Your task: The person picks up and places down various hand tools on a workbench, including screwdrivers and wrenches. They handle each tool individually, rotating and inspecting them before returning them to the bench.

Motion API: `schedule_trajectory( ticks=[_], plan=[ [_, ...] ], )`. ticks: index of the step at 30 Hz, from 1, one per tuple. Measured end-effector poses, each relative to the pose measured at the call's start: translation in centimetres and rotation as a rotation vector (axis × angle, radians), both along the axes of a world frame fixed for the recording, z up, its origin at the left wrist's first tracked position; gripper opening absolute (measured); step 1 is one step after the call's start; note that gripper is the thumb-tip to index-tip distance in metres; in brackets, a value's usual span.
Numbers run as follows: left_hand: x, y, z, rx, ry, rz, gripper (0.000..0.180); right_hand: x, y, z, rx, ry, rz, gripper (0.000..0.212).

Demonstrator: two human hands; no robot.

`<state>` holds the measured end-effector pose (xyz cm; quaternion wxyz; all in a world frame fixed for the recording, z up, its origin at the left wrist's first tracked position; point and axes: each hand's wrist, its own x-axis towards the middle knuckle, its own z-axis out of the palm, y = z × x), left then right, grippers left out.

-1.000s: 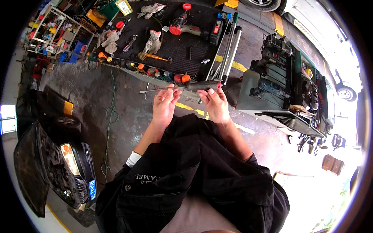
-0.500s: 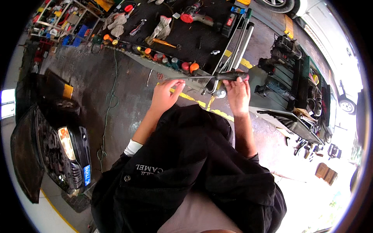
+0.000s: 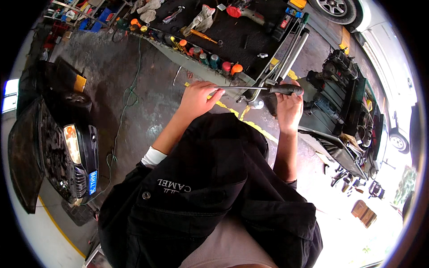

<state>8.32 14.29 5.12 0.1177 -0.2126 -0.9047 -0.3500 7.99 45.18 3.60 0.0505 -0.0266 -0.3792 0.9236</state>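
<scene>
We have one screwdriver in both hands, held nearly level in the air just off the near edge of the worktop, close to its right corner. Dark handle to the right, thin metal shaft to the left.

Right hand: grip clamped on the handle, fingers behind it and thumb at the near side. Left hand: grip together on the shaft, toward its far end, thumb below and fingers above. We cannot make out the tip against the fingers.

On the worktop, we note a row of tools along the near edge, handles orange, red, teal and yellow. Farther in, an orange-handled tool lies beside a pale glove; a red and grey power tool sits beyond, and a small shiny metal piece nearer the right side.

To our right, a cabinet carries several dark power tools. To our left, the front of a black car; a thin green cable runs over the floor between car and worktop. A white vehicle shows at upper right.
</scene>
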Motion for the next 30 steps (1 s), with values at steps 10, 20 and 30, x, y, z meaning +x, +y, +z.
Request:
schedule_trajectory(
  ticks=[10,20,30],
  plan=[
    [0.2,0.2,-0.1,-0.027,-0.049,-0.041,0.023,-0.5,0.7,0.2,-0.021,0.057,0.050,0.055],
    [0.4,0.6,-1.6,-0.043,-0.083,-0.127,0.027,-1.1,1.6,0.4,-0.068,0.145,0.111,0.060],
    [0.5,1.2,-3.5,0.095,-0.220,-0.194,0.037,-2.0,1.3,0.1,-0.064,0.202,0.151,0.040]
  ],
)
